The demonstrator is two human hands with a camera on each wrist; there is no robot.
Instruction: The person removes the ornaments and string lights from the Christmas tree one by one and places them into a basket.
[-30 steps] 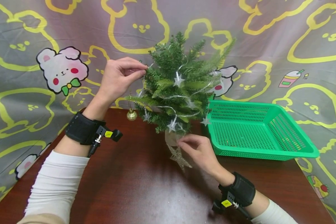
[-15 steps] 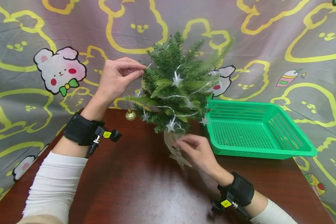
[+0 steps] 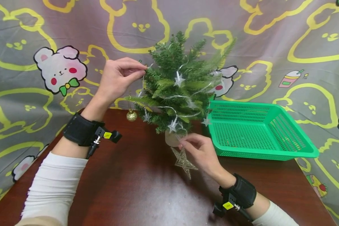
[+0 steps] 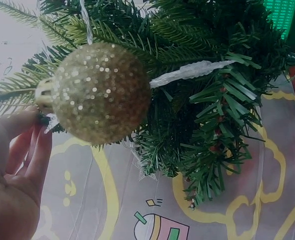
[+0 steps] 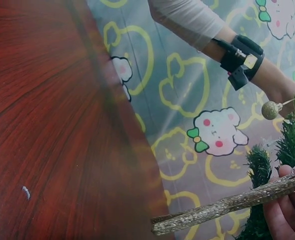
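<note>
A small artificial Christmas tree point(image 3: 172, 91) stands mid-table, wound with a clear light string bearing star-shaped lights point(image 3: 179, 79). My left hand point(image 3: 117, 78) pinches a branch tip on its left side, thumb against fingers. A gold bauble point(image 3: 131, 115) hangs from a lower left branch and looms large in the left wrist view, partly covering that hand's fingertips. With thumb and fingers, my right hand point(image 3: 201, 152) holds a gold glitter star ornament point(image 3: 184, 161) near its top point, in front of the tree's pale base point(image 3: 170, 139). Edge-on, the star point(image 5: 227, 207) shows in the right wrist view.
To the right of the tree is a green perforated plastic basket point(image 3: 245, 135), its left rim close to the branches. A patterned curtain point(image 3: 257, 40) hangs behind the brown table point(image 3: 115, 188). A small white scrap point(image 5: 26, 192) lies on the tabletop.
The glitter star has turned to face the head camera more fully and hangs slightly lower and further right. Both hands stay almost still, and the head view has shifted a little.
</note>
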